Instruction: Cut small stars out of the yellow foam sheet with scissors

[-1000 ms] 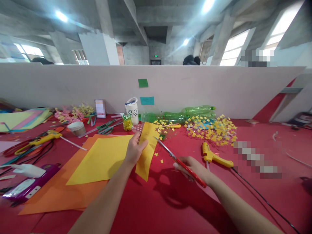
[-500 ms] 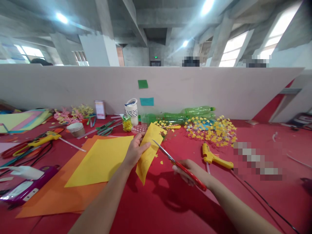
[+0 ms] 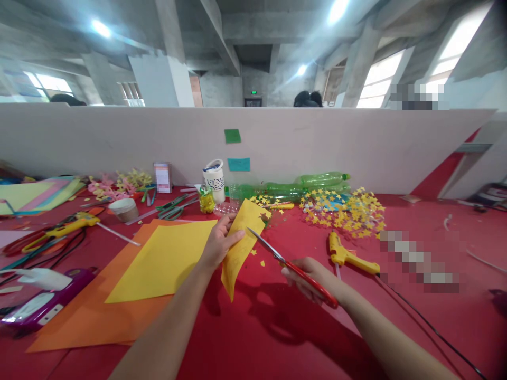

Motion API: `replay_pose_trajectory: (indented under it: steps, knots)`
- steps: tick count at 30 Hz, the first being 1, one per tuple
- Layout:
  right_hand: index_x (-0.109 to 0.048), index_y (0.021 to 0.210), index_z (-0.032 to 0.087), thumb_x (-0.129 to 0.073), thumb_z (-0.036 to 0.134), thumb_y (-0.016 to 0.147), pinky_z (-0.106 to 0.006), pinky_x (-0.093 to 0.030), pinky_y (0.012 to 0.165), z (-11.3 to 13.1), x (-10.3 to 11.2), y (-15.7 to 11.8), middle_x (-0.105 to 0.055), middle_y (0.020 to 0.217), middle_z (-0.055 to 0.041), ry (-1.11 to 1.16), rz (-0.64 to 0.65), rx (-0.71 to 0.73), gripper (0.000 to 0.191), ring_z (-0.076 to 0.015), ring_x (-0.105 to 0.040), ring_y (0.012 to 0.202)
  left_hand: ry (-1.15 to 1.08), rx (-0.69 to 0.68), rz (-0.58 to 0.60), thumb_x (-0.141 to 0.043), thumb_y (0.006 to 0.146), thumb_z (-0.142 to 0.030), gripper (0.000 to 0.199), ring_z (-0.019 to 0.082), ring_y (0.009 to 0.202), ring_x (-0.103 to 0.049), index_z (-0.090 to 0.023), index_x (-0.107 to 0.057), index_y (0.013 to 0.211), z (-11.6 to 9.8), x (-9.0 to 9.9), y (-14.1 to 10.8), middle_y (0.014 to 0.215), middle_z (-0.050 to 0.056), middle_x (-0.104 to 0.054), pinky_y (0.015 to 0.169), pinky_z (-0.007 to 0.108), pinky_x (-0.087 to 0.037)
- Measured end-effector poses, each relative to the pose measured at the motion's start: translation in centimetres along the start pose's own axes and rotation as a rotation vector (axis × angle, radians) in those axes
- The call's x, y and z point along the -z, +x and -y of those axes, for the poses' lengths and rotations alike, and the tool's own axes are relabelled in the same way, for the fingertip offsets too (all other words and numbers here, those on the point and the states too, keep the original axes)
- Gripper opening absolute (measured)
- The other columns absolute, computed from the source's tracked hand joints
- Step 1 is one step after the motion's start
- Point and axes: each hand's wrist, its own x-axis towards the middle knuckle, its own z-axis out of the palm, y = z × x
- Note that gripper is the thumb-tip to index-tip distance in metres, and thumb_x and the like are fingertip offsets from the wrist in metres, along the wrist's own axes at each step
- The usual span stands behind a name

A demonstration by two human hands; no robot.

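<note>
My left hand (image 3: 222, 240) pinches a strip of yellow paper (image 3: 240, 253) between thumb and fingers, holding it tilted above the red table. In my right hand (image 3: 311, 279) is a pair of scissors with red handles (image 3: 304, 275); its blades look nearly closed, and the tips reach the paper's right side. Whether the tips touch the paper I cannot tell. Small yellow paper pieces (image 3: 262, 263) lie on the table under the strip. Left of my left hand, a yellow sheet (image 3: 158, 264) rests on an orange sheet (image 3: 71, 322).
A yellow glue gun (image 3: 350, 257) lies to the right, its cord running to the front. Behind are a heap of yellow stars (image 3: 352, 214), green bottles (image 3: 322, 180) and a white holder (image 3: 214, 179). A purple power strip (image 3: 47, 303) and another glue gun (image 3: 73, 224) sit left.
Both hands stay almost in place. The strip's lower end has shifted slightly left, and the scissors have moved very little.
</note>
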Motion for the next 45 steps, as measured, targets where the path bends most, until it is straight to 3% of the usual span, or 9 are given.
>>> replay_pose_trajectory:
  steps: [6, 16, 22, 32, 37, 45]
  knots:
    - [-0.046, 0.063, 0.015, -0.048, 0.054, 0.076, -0.015, -0.024, 0.034, 0.7, -0.1, -0.4, -0.036, 0.042, 0.0069, -0.106, -0.04, 0.081, 0.041, -0.0042, -0.035, 0.036, -0.028, 0.027, 0.039, -0.066, 0.064, -0.026, 0.048, 0.019, 0.073, -0.063, -0.019, -0.047, 0.107, -0.2, -0.2, -0.3, 0.093, 0.006, -0.064, 0.067, 0.03, -0.048]
    - [-0.047, 0.065, 0.016, -0.045, 0.056, 0.076, -0.016, -0.024, 0.031, 0.0, -0.3, 0.0, -0.037, 0.036, 0.0071, -0.017, -0.014, 0.004, 0.042, -0.0058, -0.035, 0.03, -0.003, 0.029, 0.053, -0.065, 0.064, -0.024, 0.051, 0.021, 0.076, -0.063, -0.019, -0.045, 0.11, -0.3, 0.1, -0.3, 0.097, 0.007, -0.063, 0.066, 0.031, -0.049]
    - [-0.046, 0.067, 0.016, -0.048, 0.054, 0.076, -0.014, -0.025, 0.032, 0.1, -0.7, -0.1, -0.038, 0.041, 0.0072, 0.001, -0.02, 0.055, 0.04, -0.0046, -0.036, 0.033, -0.009, 0.034, 0.056, -0.065, 0.064, -0.024, 0.049, 0.02, 0.073, -0.063, -0.021, -0.046, 0.109, -0.2, -0.2, -0.4, 0.094, 0.006, -0.064, 0.064, 0.031, -0.049]
    - [-0.043, 0.065, 0.017, -0.041, 0.06, 0.076, -0.015, -0.023, 0.029, 0.0, -1.2, 0.1, -0.035, 0.037, 0.0075, 0.042, -0.009, 0.004, 0.044, -0.0055, -0.033, 0.03, -0.009, 0.036, 0.056, -0.066, 0.064, -0.026, 0.054, 0.02, 0.072, -0.063, -0.021, -0.042, 0.112, -0.4, -0.3, -0.4, 0.091, 0.005, -0.065, 0.063, 0.03, -0.049]
    - [-0.041, 0.064, 0.017, -0.045, 0.058, 0.076, -0.015, -0.024, 0.033, 0.4, -1.3, -0.2, -0.038, 0.043, 0.0067, 0.014, -0.019, 0.071, 0.042, -0.0049, -0.035, 0.034, -0.027, 0.041, 0.12, -0.066, 0.063, -0.024, 0.053, 0.021, 0.077, -0.063, -0.021, -0.043, 0.111, -0.4, -0.6, -0.5, 0.092, 0.005, -0.065, 0.067, 0.031, -0.048]
    - [-0.038, 0.061, 0.018, -0.043, 0.057, 0.077, -0.017, -0.022, 0.034, 0.4, -0.9, -0.1, -0.035, 0.038, 0.0069, -0.051, -0.041, 0.036, 0.043, -0.0061, -0.034, 0.033, -0.01, 0.057, 0.115, -0.066, 0.063, -0.023, 0.053, 0.021, 0.076, -0.063, -0.022, -0.043, 0.111, -0.3, -0.6, -0.5, 0.091, 0.005, -0.065, 0.068, 0.032, -0.048]
